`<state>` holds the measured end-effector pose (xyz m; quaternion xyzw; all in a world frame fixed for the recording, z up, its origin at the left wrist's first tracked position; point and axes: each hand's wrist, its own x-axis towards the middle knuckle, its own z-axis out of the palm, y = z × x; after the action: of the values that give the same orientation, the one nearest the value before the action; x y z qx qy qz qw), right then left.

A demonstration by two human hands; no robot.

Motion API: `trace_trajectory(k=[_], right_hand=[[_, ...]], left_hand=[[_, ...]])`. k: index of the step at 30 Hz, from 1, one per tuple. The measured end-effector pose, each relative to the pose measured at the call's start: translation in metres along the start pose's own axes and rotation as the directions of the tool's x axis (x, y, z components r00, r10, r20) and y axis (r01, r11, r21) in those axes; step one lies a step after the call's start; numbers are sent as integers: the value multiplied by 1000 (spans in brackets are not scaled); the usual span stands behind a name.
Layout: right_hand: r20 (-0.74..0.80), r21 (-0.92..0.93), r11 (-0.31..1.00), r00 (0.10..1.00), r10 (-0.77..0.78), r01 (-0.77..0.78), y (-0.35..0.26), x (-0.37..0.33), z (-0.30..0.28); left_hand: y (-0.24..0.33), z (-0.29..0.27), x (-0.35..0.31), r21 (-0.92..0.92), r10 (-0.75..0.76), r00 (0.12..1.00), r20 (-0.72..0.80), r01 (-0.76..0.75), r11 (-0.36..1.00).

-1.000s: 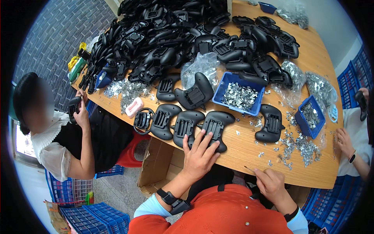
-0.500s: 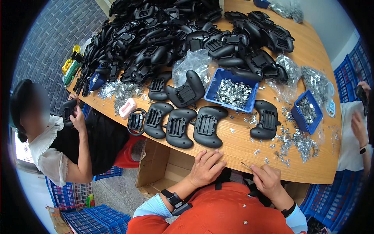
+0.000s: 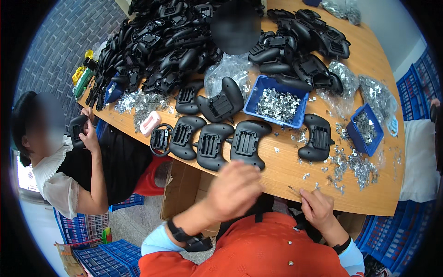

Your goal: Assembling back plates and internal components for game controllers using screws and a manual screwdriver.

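My left hand (image 3: 234, 189) hovers over the table's front edge, blurred by motion, just below the nearest black controller shell (image 3: 248, 144); nothing shows in it. That shell lies in a row with two more shells (image 3: 210, 146) (image 3: 183, 136) and a small black ring part (image 3: 160, 139). My right hand (image 3: 318, 208) rests at the table edge, pinching a thin metal tool (image 3: 294, 189). A further shell (image 3: 316, 143) lies to the right, among loose metal clips (image 3: 350, 164). Behind the row stands a blue bin (image 3: 258, 92) of metal clips.
A large heap of black shells (image 3: 175, 41) covers the far wooden table (image 3: 369, 198). A smaller blue bin (image 3: 369, 147) stands at the right. A seated person on the left holds a shell (image 3: 76, 131). Another person's white sleeve (image 3: 420, 161) is at the right. A cardboard box (image 3: 184, 189) sits under the table.
My left hand left the nearest shell, drew back to the table edge, and now rises toward the shell again. My right hand has stayed at the edge.
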<state>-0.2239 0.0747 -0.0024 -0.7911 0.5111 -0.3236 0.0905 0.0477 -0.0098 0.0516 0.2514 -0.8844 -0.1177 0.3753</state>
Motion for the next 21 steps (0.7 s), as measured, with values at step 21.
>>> trace_trajectory(k=[21], right_hand=[[2,-55,998,1000,-18,18,10,-6,5]], left_hand=[[9,-39,32,-343,-308,871,-382,176,923]])
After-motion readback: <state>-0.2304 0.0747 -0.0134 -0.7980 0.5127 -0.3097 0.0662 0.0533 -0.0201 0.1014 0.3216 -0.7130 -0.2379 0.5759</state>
